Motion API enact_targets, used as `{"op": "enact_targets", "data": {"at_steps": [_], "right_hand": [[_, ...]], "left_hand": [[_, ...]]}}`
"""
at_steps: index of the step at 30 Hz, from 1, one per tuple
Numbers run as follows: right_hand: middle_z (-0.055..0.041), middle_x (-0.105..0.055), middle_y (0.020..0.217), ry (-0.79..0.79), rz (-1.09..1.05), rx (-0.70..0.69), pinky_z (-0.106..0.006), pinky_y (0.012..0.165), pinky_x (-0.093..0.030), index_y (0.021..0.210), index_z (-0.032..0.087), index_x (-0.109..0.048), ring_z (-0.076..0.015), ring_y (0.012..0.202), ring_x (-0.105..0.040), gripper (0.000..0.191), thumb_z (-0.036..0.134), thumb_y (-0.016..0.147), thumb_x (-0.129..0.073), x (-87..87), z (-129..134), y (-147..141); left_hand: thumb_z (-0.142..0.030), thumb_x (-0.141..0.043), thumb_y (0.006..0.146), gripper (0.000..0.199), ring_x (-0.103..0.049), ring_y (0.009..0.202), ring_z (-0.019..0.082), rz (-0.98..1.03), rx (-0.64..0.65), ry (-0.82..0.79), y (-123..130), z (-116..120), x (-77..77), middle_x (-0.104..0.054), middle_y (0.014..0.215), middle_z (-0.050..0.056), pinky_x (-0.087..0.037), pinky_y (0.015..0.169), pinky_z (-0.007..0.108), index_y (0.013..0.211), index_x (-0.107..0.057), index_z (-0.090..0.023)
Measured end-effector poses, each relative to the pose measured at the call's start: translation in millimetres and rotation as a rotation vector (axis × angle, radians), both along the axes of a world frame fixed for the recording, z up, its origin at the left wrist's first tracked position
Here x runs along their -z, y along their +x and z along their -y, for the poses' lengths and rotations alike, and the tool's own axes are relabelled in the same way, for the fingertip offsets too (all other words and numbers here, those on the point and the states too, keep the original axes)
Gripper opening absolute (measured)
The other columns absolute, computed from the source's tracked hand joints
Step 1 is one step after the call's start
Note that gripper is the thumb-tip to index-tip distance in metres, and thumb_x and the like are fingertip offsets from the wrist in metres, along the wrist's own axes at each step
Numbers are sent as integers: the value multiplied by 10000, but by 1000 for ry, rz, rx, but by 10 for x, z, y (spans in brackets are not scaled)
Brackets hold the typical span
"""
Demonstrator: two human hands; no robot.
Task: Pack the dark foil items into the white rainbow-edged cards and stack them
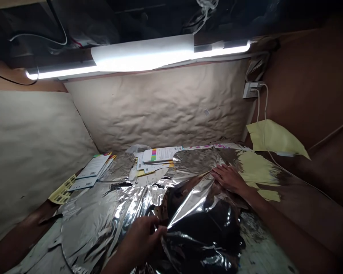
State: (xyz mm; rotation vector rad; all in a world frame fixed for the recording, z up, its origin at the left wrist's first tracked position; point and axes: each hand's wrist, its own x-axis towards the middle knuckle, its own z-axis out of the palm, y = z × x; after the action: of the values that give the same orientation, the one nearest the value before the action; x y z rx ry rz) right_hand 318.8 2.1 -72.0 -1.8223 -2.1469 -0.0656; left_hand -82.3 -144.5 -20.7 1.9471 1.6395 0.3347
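A large crumpled sheet of silver reflective foil [97,224] covers most of the work surface, with a curved cut edge at lower left. My left hand [140,238], at the bottom of the view, pinches a folded edge of the foil between its thumb and fingers. A raised, glossy fold of the sheet [194,199] rises between my hands. My right hand [228,179] lies on the far right part of the foil, fingers extended and slightly apart. Part of the surface under the foil is hidden.
Beyond the foil lie a stack of printed booklets [160,156] and packaged cards [93,171]. Yellow label sheets [61,194] sit at left, and yellow paper [274,139] hangs at right. Beige paper walls and a lit tube lamp [137,62] enclose the space.
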Motion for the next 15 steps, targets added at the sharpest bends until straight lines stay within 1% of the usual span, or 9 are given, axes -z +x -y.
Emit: {"op": "enact_targets", "data": {"at_steps": [2, 3, 5, 6, 8, 10, 12, 13, 15], "right_hand": [[-105, -432, 1509, 13, 6, 13, -576, 1150, -235, 1375, 199, -550, -338, 1430, -312, 607, 577, 949, -341, -140, 67, -47], [-118, -420, 1514, 7, 5, -8, -574, 1149, -244, 1387, 183, -538, -340, 1432, -308, 627, 583, 952, -329, -220, 121, -95], [-120, -444, 1499, -31, -4, -125, -543, 1145, -287, 1394, 177, -532, -327, 1419, -340, 631, 581, 965, -308, -350, 278, -255], [-110, -456, 1491, -58, -6, -207, -525, 1142, -307, 1398, 190, -530, -317, 1412, -358, 621, 578, 970, -302, -379, 381, -361], [-75, -430, 1513, -105, -2, -356, -508, 1144, -319, 1427, 240, -492, -294, 1415, -359, 599, 582, 975, -300, -346, 615, -594], [-52, -363, 1553, -154, 1, -426, -510, 1152, -306, 1466, 273, -428, -285, 1434, -325, 600, 594, 971, -313, -224, 834, -794], [-56, -328, 1570, -200, -10, -440, -527, 1159, -284, 1487, 269, -386, -294, 1448, -289, 621, 600, 963, -342, -106, 979, -892], [-67, -348, 1561, -202, -26, -433, -533, 1156, -287, 1483, 257, -396, -301, 1445, -293, 621, 592, 962, -358, -78, 1016, -889], [-92, -419, 1522, -126, -80, -404, -529, 1141, -316, 1451, 241, -454, -309, 1422, -340, 570, 542, 973, -380, -104, 1038, -790]], "left_hand": [[-461, -569, 843, 269, -615, 654, 167, 13, -115, 117, -83, -11, -36, -665, 707, -5, -407, 615, 252, 858, -653, -206], [-471, -566, 845, 280, -625, 666, 174, 20, -162, 161, -142, -29, -52, -674, 740, -1, -426, 627, 262, 920, -642, -211], [-478, -568, 842, 311, -638, 704, 188, 45, -206, 218, -269, -64, -73, -682, 814, 17, -458, 648, 280, 993, -617, -210], [-472, -573, 838, 320, -646, 733, 195, 64, -208, 232, -326, -75, -75, -684, 851, 27, -472, 663, 288, 1013, -610, -206], [-453, -572, 841, 312, -659, 792, 207, 108, -186, 237, -403, -75, -65, -690, 911, 44, -493, 683, 296, 1021, -614, -201], [-432, -571, 847, 285, -668, 817, 211, 131, -150, 230, -424, -48, -42, -701, 934, 46, -502, 687, 296, 1008, -630, -205], [-417, -576, 851, 262, -675, 794, 206, 131, -125, 220, -405, -8, -16, -712, 906, 34, -501, 684, 295, 1001, -643, -212], [-410, -577, 856, 253, -677, 772, 200, 129, -119, 208, -390, 12, -3, -715, 875, 24, -499, 683, 293, 1002, -645, -215], [-397, -572, 868, 233, -677, 742, 190, 133, -120, 179, -366, 43, 19, -712, 822, 9, -495, 680, 289, 1001, -643, -219]]}}
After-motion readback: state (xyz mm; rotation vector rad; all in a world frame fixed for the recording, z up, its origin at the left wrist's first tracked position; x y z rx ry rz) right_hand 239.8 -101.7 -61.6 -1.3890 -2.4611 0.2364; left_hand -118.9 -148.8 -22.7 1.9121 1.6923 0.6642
